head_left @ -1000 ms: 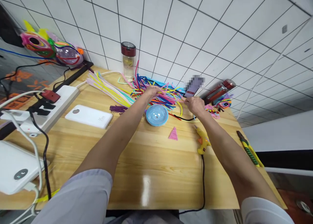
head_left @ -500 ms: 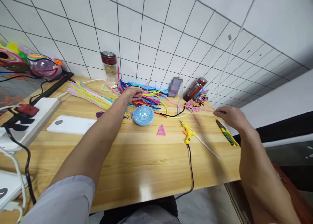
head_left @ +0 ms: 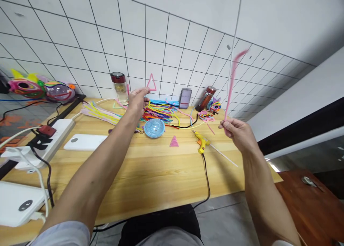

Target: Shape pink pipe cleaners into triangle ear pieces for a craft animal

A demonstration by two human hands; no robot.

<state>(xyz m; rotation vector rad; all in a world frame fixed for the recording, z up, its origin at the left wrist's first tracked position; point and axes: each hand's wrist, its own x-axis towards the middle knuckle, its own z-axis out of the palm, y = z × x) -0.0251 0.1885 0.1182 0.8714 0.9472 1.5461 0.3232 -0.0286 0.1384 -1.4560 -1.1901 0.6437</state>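
Note:
My left hand (head_left: 138,101) is raised over the pile of colourful pipe cleaners (head_left: 162,111), pinching a small pink pipe-cleaner triangle (head_left: 155,83) that is only an outline. Off to the right, my right hand (head_left: 234,128) grips the lower end of a pink pipe cleaner (head_left: 230,92), which stands upright with its blurred tip bent over. A filled pink triangle (head_left: 174,141) lies flat on the table between my hands. Beside it are a blue coiled bowl (head_left: 154,128) and a yellow glue gun (head_left: 201,142) with a white glue stick in its back.
A glass bottle (head_left: 119,88), a phone (head_left: 185,98) and a brown flask (head_left: 206,98) stand along the tiled wall. A small colourful fish figure (head_left: 214,105) sits at the right. White power banks (head_left: 85,141), a power strip (head_left: 57,138) and cables occupy the left side.
My left hand has risen from the pile, and the pink triangle outline now shows in its fingers. My right hand has moved left, and its pink pipe cleaner now points upward.

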